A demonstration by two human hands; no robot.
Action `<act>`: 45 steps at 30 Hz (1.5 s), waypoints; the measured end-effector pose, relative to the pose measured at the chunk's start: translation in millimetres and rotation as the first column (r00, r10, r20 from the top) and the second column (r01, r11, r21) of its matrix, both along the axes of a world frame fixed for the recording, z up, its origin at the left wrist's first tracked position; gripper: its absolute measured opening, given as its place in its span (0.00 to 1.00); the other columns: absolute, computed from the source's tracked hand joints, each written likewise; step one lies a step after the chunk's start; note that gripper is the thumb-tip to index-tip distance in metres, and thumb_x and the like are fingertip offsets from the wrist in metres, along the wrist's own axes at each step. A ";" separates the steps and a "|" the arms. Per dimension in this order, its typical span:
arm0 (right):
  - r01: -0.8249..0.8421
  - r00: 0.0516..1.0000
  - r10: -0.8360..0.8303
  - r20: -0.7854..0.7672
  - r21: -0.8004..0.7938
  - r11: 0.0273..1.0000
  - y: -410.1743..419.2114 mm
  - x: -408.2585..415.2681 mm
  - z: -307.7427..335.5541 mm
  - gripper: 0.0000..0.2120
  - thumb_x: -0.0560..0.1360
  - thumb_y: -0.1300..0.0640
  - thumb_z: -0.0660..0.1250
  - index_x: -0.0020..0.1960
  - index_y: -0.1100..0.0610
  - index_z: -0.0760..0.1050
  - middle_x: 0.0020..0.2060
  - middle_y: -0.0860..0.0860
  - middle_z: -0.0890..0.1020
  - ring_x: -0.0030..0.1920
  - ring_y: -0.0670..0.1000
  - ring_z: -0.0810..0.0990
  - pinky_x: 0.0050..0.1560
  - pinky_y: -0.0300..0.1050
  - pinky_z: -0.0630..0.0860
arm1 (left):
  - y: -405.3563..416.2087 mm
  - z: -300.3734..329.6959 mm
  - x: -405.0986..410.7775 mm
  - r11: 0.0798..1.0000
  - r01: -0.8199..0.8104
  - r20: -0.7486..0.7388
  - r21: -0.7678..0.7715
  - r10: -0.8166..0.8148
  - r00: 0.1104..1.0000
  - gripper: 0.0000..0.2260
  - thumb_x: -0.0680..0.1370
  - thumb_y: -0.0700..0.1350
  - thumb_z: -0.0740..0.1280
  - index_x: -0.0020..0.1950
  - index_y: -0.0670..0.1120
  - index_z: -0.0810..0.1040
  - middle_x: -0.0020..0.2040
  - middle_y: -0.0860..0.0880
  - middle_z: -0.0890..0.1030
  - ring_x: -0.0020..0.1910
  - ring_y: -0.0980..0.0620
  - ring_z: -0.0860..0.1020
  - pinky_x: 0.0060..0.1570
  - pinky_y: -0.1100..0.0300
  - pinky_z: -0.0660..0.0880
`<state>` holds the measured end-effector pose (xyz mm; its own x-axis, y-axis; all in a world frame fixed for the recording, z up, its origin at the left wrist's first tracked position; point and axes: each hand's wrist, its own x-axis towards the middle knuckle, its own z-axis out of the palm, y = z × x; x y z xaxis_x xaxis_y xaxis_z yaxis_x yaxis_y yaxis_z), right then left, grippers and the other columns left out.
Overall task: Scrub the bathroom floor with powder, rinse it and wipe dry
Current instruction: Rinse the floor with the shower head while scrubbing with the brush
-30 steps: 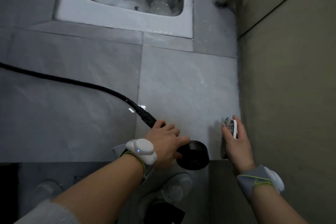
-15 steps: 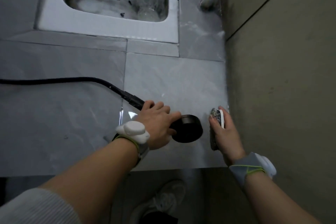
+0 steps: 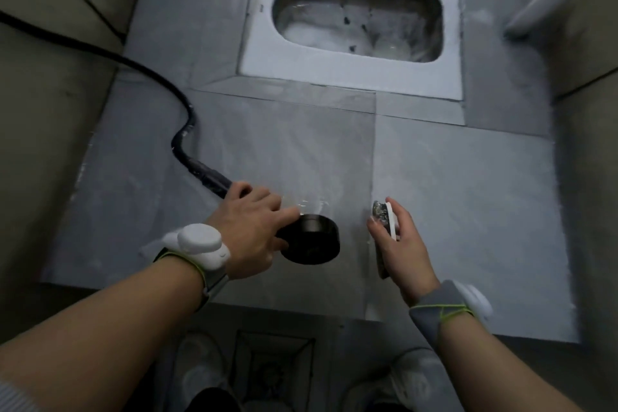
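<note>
Rinsing: left hand (image 3: 249,235) wraps shower head (image 3: 311,239), face down at wet floor (image 3: 468,194); right hand (image 3: 399,244) grips scrub brush (image 3: 384,216) nearby, prob ready for leftover powder.

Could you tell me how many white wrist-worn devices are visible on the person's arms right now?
2. One wrist device sits on the left wrist, behind the left hand; the other wrist device is on the right wrist, partly turned away.

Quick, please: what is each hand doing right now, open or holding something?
Left hand: grips the black shower head.
Right hand: holds the scrub brush.
</note>
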<state>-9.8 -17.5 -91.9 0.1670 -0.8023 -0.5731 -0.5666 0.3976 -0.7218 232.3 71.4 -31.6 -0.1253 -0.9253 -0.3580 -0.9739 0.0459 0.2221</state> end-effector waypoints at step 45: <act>-0.744 0.650 0.639 -0.411 -0.173 0.646 80.6 227.2 -34.7 0.31 0.66 0.59 0.70 0.67 0.47 0.67 0.62 0.51 0.69 0.62 0.57 0.63 0.60 0.51 0.63 | 79.5 25.5 276.2 0.972 0.234 0.532 -0.003 -0.196 0.824 0.12 0.71 0.45 0.57 0.35 0.46 0.79 0.33 0.46 0.76 0.40 0.43 0.75 0.64 0.41 0.60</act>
